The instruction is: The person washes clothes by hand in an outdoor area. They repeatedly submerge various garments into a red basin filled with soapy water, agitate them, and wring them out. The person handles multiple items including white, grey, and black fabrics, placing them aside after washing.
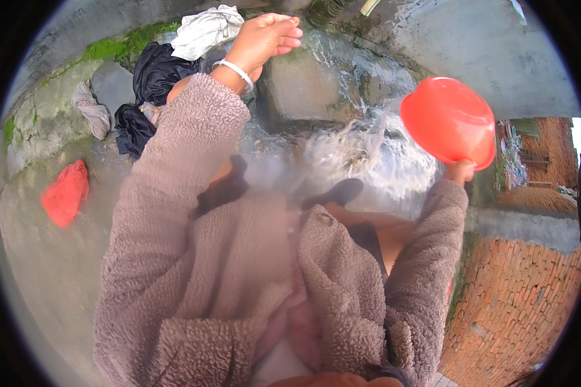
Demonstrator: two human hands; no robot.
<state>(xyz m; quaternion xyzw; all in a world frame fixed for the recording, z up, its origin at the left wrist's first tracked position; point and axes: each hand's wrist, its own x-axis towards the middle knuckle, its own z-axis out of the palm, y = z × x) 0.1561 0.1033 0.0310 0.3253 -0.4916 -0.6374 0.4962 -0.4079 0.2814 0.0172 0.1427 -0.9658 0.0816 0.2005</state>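
Observation:
My right hand grips the rim of a red plastic basin, which is tipped with its underside towards me. Splashing water falls from beside the basin onto the wet ground near my feet. My left hand, with a white bangle at the wrist, is raised at the top with its fingers drawn together; nothing shows in it. Close by lie a bunched white cloth and black fabric, partly behind my left sleeve.
A twisted grey cloth and a red mesh bundle lie on the concrete at left. Mossy stone slabs and a concrete wall border the far side. A brick wall stands at right. My dark shoes are beside the water.

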